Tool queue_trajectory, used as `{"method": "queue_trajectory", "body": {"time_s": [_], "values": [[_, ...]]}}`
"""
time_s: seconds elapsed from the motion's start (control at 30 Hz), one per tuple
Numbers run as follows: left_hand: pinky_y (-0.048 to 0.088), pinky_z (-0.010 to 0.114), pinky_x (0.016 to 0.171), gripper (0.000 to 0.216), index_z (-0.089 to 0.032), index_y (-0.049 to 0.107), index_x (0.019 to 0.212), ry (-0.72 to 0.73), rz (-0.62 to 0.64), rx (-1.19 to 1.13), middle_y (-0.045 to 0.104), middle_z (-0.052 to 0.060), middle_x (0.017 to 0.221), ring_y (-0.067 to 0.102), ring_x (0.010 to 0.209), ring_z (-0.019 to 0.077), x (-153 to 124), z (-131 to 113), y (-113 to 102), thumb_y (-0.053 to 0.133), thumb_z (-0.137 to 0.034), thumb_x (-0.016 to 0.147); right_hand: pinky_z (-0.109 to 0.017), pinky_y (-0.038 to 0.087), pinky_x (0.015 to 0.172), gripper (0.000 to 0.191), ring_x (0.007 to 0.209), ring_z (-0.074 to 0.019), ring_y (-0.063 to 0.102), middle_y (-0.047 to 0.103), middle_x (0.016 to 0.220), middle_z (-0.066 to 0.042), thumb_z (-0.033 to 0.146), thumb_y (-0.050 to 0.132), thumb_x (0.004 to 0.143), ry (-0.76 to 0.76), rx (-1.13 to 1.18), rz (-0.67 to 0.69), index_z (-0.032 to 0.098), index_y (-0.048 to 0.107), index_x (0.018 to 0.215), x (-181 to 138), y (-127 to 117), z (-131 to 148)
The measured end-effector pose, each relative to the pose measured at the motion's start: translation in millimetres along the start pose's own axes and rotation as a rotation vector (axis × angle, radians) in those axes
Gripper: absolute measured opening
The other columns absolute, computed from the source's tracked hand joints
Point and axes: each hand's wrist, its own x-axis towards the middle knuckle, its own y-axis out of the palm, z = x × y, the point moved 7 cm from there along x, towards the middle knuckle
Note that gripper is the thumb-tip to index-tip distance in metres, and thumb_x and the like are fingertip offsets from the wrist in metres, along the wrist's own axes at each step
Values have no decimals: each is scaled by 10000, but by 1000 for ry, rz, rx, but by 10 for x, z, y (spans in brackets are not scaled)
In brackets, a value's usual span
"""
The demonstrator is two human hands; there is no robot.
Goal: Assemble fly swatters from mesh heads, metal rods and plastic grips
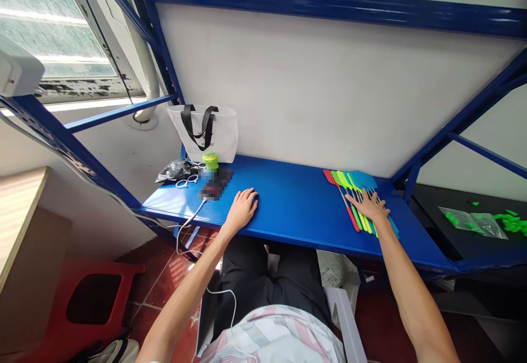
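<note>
My left hand (244,208) rests palm down on the blue table (292,204), holding nothing, its fingers stretched out. Over at the right, my right hand (373,207) lies spread across a row of fly swatters, covering part of their shafts and handles. At the row's left edge is a red fly swatter (352,219). Beside it are several yellow-green fly swatters (341,177), and blue fly swatter heads (363,179) overlap at the right. All their heads point toward the wall.
Back left stands a white tote bag (224,132) with black handles. Before it are a green container (210,161), white-handled scissors (187,182), a black plastic bag (173,171) and a blurred dark object (216,184) with a white cable (193,216). Blue frame bars (329,9) surround the table.
</note>
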Motion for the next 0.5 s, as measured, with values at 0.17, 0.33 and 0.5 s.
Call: {"method": "queue_trajectory", "body": {"time_s": [0.17, 0.33, 0.5], "values": [[371, 618, 1341, 426, -228, 678, 1471, 3, -11, -13, 628, 154, 1643, 550, 1556, 361, 4, 1, 1, 419, -348, 1156, -884, 149, 1275, 1383, 1697, -629, 76, 5, 1905, -227, 1129, 224, 807, -16, 1, 20, 231, 93, 1851, 13, 93, 44], [372, 615, 1340, 426, -244, 676, 1475, 1, -15, -20, 628, 149, 1643, 545, 1561, 354, 3, 6, 5, 421, -351, 1152, -929, 157, 1228, 1460, 1675, -658, 100, 35, 1886, -290, 1142, 328, 770, -37, 17, 3, 177, 111, 1844, 35, 163, 126], [373, 615, 1339, 429, -235, 670, 1470, 3, -6, -11, 626, 148, 1645, 544, 1556, 356, 2, 3, -3, 402, -365, 1160, -852, 182, 1278, 1242, 1688, -608, 145, 45, 1899, -247, 1005, 159, 930, -53, -32, -24, 168, 100, 1844, -57, 229, 246]]}}
